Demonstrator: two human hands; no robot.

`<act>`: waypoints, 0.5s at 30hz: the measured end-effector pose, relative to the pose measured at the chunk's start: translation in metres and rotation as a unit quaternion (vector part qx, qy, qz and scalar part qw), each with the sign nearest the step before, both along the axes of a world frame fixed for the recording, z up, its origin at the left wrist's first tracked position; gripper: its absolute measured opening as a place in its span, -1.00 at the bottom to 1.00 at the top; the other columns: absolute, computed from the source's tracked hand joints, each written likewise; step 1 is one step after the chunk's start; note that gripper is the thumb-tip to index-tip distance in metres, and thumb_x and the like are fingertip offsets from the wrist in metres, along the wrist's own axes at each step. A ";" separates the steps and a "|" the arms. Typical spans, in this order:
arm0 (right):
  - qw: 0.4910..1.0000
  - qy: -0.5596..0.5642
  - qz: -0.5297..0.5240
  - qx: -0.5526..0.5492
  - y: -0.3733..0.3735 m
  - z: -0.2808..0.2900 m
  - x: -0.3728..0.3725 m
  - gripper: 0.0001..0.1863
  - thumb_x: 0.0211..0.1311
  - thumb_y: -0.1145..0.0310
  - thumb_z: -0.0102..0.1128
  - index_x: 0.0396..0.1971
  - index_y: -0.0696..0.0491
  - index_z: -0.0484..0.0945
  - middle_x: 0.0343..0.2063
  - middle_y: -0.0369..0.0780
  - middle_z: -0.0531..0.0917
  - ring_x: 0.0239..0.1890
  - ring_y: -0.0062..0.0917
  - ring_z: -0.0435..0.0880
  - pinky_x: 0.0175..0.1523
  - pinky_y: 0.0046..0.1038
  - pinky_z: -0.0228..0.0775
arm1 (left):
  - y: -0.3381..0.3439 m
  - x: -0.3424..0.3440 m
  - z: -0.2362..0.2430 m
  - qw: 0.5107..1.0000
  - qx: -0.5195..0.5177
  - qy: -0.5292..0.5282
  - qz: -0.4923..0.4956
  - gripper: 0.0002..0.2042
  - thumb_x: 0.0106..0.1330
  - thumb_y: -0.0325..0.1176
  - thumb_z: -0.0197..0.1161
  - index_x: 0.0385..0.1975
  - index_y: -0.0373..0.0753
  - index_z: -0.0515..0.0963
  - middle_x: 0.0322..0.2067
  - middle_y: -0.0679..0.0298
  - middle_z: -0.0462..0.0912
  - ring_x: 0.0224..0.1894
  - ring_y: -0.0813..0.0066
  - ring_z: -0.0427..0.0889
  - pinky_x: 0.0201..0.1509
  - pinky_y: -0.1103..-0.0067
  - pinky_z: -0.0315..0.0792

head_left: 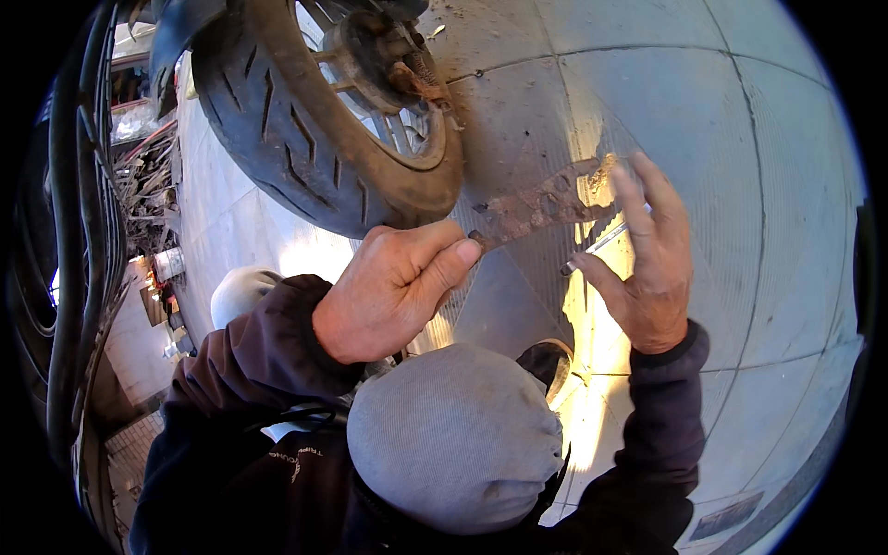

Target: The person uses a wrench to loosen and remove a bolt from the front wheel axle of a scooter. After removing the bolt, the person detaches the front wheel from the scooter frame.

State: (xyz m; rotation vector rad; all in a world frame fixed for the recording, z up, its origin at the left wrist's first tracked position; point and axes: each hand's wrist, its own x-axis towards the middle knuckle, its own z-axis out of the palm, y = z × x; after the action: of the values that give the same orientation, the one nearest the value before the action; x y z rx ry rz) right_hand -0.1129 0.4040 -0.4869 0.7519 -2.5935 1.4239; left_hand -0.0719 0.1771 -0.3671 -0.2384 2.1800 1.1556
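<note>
My left hand [398, 287] is closed, thumb over fingers, on the near end of a worn, ragged reddish-brown strip [532, 211]. The strip stretches right from my grip, above the tiled floor, toward my other hand. My right hand [652, 259] is curled beside the strip's far end, its fingers slightly blurred. A thin pale rod [609, 239] with a dark tip lies across that hand, between thumb and fingers; what kind of rod it is I cannot make out. Whether the right fingers also touch the strip is unclear.
A wheel with a black treaded tyre [277, 120] stands close ahead on the left. Dark cables [79, 203] hang at the far left, beside heaped scraps [148, 194]. My grey-clad knee [453, 435] is below my hands. Pale floor tiles [786, 231] spread to the right.
</note>
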 end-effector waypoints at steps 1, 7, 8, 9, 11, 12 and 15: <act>0.998 0.005 0.058 0.025 0.000 0.004 -0.008 -0.27 -0.26 0.38 0.45 0.08 0.04 0.41 -0.05 -0.16 0.52 -0.06 -0.27 0.50 0.04 -0.33 0.38 | -0.001 -0.002 0.004 1.000 -0.002 0.002 -0.018 -0.66 0.46 -0.27 -0.11 -0.58 -0.29 0.35 -0.78 0.40 0.32 -0.74 0.69 0.24 -0.63 0.68 0.16; 0.979 -0.044 0.197 0.035 -0.002 0.000 -0.015 -0.26 -0.33 0.44 0.46 0.04 0.05 0.43 -0.15 -0.16 0.53 -0.17 -0.29 0.56 -0.13 -0.35 0.47 | -0.012 -0.005 0.015 0.994 -0.039 0.034 -0.100 -0.67 0.45 -0.29 -0.07 -0.58 -0.32 0.35 -0.79 0.37 0.30 -0.74 0.70 0.23 -0.65 0.64 0.14; 0.978 -0.051 0.198 0.031 -0.003 0.001 -0.014 -0.27 -0.34 0.45 0.46 0.03 0.05 0.44 -0.17 -0.16 0.53 -0.19 -0.29 0.57 -0.16 -0.36 0.48 | -0.013 -0.005 0.017 0.992 -0.048 0.044 -0.111 -0.67 0.45 -0.28 -0.06 -0.58 -0.32 0.35 -0.79 0.36 0.30 -0.74 0.70 0.24 -0.65 0.64 0.14; 0.980 -0.046 0.190 0.021 -0.002 0.000 -0.011 -0.28 -0.34 0.45 0.47 0.01 0.07 0.44 -0.18 -0.15 0.53 -0.20 -0.29 0.57 -0.16 -0.36 0.48 | -0.012 -0.006 0.019 0.993 -0.050 0.040 -0.097 -0.66 0.45 -0.28 -0.06 -0.58 -0.32 0.35 -0.78 0.37 0.30 -0.74 0.70 0.24 -0.65 0.65 0.14; 0.985 -0.036 0.171 0.002 0.000 -0.005 -0.006 -0.30 -0.35 0.46 0.47 -0.02 0.10 0.45 -0.20 -0.13 0.53 -0.21 -0.29 0.57 -0.18 -0.36 0.48 | -0.010 -0.007 0.021 0.996 -0.054 0.032 -0.070 -0.66 0.45 -0.26 -0.06 -0.57 -0.31 0.37 -0.78 0.39 0.31 -0.75 0.70 0.24 -0.66 0.66 0.14; 0.987 -0.024 0.160 -0.008 0.000 -0.006 -0.003 -0.30 -0.36 0.47 0.48 -0.03 0.12 0.45 -0.21 -0.12 0.53 -0.23 -0.29 0.58 -0.19 -0.36 0.48 | -0.009 -0.006 0.021 0.997 -0.056 0.028 -0.052 -0.66 0.45 -0.26 -0.07 -0.56 -0.31 0.37 -0.77 0.39 0.32 -0.75 0.70 0.25 -0.66 0.67 0.14; 0.991 0.001 0.131 -0.037 -0.001 -0.007 0.005 -0.31 -0.37 0.48 0.48 -0.06 0.17 0.45 -0.25 -0.11 0.53 -0.27 -0.30 0.58 -0.23 -0.37 0.48 | -0.006 -0.004 0.022 0.999 -0.040 0.020 0.012 -0.68 0.46 -0.24 -0.08 -0.51 -0.31 0.39 -0.76 0.38 0.35 -0.74 0.70 0.28 -0.65 0.71 0.17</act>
State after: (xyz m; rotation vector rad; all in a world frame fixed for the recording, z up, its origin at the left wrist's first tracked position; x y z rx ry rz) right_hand -0.1078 0.4034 -0.4935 1.1159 -2.4984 1.5729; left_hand -0.0757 0.1707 -0.3447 -0.2783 2.2666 1.0971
